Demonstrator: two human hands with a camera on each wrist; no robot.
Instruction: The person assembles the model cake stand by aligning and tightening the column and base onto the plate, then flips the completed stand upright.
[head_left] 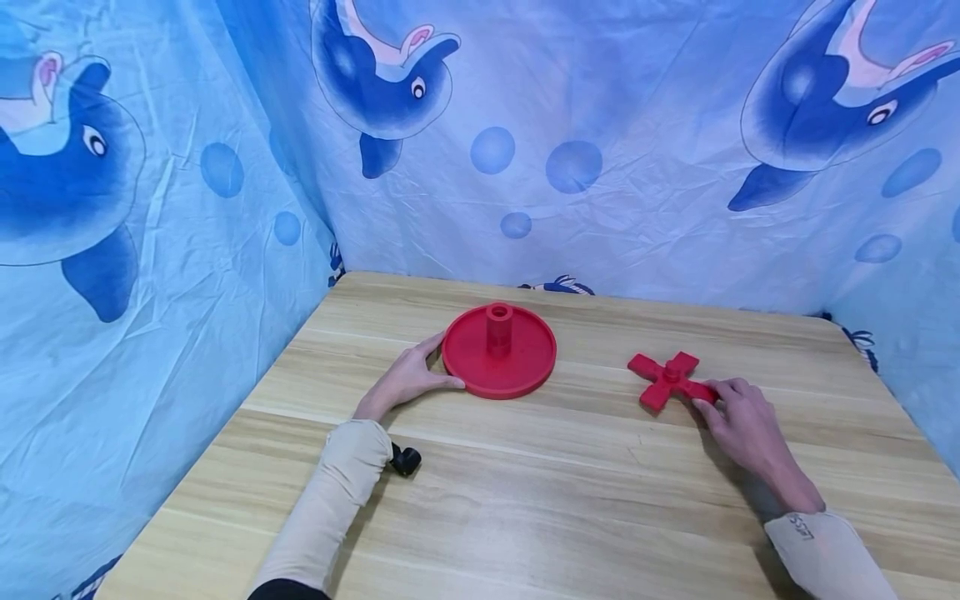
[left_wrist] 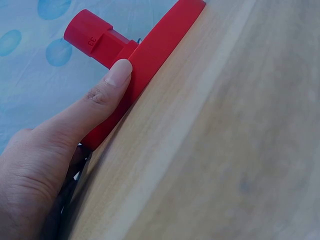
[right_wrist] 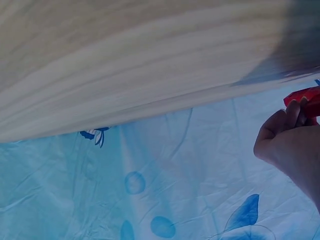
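Note:
A red round dish with a raised rim lies on the table, and a hollow post stands up at its middle. My left hand grips the dish's left side, thumb at the near edge and fingers round the far side. The left wrist view shows the thumb on the rim's outer wall. To the right, my right hand pinches one arm of a red four-armed cross piece with a round knob at its centre. In the right wrist view only a bit of the red cross piece shows beyond the fingers.
The wooden table carries both red parts. A blue curtain printed with dolphins encloses its back and sides. A small black cylindrical object sits at the left wrist, beside the beige sleeve.

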